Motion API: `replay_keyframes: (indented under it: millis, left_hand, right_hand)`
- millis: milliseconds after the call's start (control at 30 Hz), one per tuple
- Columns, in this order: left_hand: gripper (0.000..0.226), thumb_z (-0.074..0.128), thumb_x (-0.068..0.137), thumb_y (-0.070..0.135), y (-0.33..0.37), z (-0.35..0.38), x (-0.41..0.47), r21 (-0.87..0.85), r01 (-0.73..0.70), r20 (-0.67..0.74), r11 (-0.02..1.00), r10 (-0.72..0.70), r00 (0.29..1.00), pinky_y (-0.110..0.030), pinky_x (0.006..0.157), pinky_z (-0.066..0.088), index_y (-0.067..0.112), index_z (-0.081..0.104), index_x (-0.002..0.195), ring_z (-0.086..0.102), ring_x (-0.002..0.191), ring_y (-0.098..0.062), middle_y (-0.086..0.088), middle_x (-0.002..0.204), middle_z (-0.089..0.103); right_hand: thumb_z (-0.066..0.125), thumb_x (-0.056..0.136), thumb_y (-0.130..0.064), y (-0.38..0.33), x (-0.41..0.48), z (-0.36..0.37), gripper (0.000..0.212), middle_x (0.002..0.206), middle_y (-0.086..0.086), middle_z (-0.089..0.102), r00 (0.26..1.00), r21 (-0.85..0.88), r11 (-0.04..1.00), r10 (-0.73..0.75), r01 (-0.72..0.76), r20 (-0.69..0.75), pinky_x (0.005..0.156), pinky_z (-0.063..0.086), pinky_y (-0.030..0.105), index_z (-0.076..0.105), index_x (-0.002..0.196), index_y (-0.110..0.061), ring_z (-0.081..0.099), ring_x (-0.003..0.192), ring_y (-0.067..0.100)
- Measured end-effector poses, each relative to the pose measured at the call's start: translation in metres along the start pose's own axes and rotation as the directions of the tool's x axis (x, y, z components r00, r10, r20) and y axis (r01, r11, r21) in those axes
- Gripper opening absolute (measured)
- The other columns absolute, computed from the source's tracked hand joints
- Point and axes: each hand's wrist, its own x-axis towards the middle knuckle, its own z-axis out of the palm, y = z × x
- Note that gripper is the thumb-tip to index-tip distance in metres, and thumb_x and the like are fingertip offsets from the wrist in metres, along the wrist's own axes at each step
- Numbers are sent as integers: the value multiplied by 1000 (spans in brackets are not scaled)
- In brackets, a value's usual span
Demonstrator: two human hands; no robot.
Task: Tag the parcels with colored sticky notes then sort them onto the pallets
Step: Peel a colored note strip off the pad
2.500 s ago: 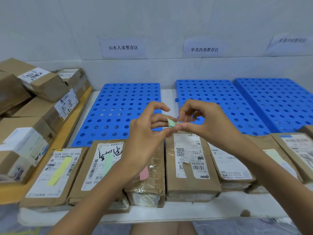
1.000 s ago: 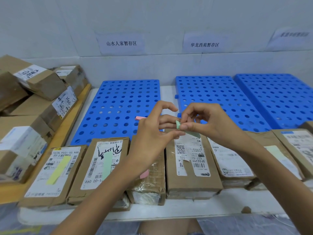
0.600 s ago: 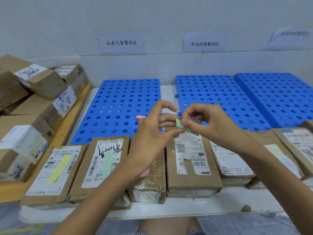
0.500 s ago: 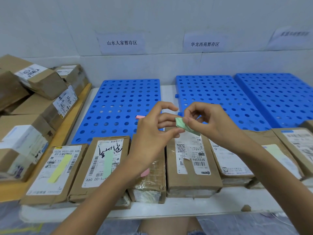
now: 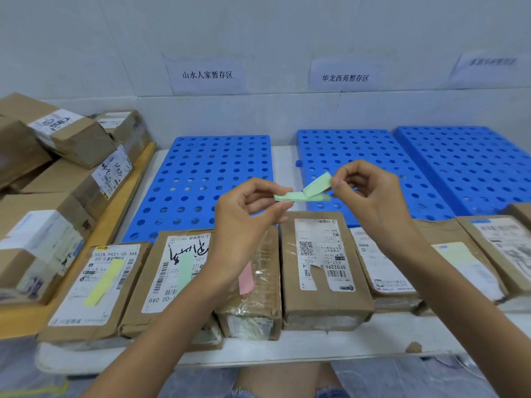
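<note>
Left hand (image 5: pixel 241 222): thumb and fingers (image 5: pixel 261 201) pinch left end of green sticky-note strip (image 5: pixel 290 196). Right hand (image 5: pixel 373 199): thumb and forefinger pinch lifted top leaf; remaining fingers curled. Strip held above parcel row (image 5: pixel 324 305), apart from it. Bench (image 5: pixel 287 349) front: parcels carrying yellow note (image 5: pixel 105 278), green note (image 5: pixel 185 270), pink note (image 5: pixel 245 278). Beyond: three blue perforated pallets (image 5: pixel 201 179) side by side at wall.

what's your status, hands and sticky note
Both busy: left hand pinches the green note stack, right hand pinches its top note, lifted partway. QR-label parcel below bears no note yet. Nothing in the way.
</note>
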Motion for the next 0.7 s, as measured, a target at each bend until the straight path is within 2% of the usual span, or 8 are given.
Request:
replay_keyframes:
  millis: [167,267,367,433,500,567,633,700]
  left_hand:
    - [14,71,78,-5,-2,-9,-5,-41,44,-78,998,-47,996,-20,67,56,-2,65,90,72,86,-18,-6,89,75]
    - [15,72,79,-3,-3,-19,-10,-16,71,-119,997,-73,990,-18,66,55,-2,64,91,73,86,-16,-3,90,75]
    - [15,72,79,-2,-3,-33,-12,8,83,-182,997,-80,980,-16,65,54,-1,64,92,72,86,-15,-3,92,75]
    - [15,71,80,-2,-1,-38,-13,22,85,-191,996,-79,978,-16,65,54,-2,63,93,72,86,-13,-6,94,74]
    - [13,70,81,-2,1,-38,-15,29,79,-187,996,-72,980,-16,65,55,0,64,92,72,85,-13,-6,94,74]
    - [11,70,81,-2,2,-37,-17,35,73,-187,997,-65,980,-17,66,55,3,64,90,72,85,-13,-5,92,74]
    - [12,70,82,0,2,-35,-18,44,73,-179,996,-64,982,-17,66,55,2,64,91,72,87,-13,-4,92,74]
    - [15,71,82,1,1,-33,-18,52,80,-163,995,-71,984,-17,66,55,-2,64,95,72,88,-13,-4,94,74]
  right_hand:
    - [56,93,-5,6,-2,-9,11,62,-4,67,986,106,994,47,-30,-158,61,49,16,54,82,-9,64,61,6]
    - [53,95,-7,12,-6,-16,15,64,2,68,973,155,988,53,-18,-226,62,51,20,49,82,-13,66,62,12]
    - [53,95,-7,18,-15,-22,16,69,4,70,976,83,995,-34,53,-214,68,53,22,47,83,-16,69,68,13]
    - [57,93,-8,23,-26,-24,20,76,-1,73,985,-71,984,-169,166,-44,74,54,20,49,82,-23,70,75,8]
    - [60,91,-6,32,-38,-25,31,90,-3,73,932,-249,911,-271,329,239,78,53,19,49,84,-35,69,84,7]
    - [60,91,-9,46,-46,-23,27,97,-2,71,856,-370,833,-215,412,469,77,54,26,51,86,-35,66,88,10]
    - [56,92,-19,60,-47,-22,6,96,-1,68,802,-451,742,-192,496,566,74,54,35,55,89,-24,64,88,15]
    - [52,91,-24,68,-47,-23,4,96,-1,65,784,-449,728,-195,518,589,75,52,32,55,91,-21,61,90,14]
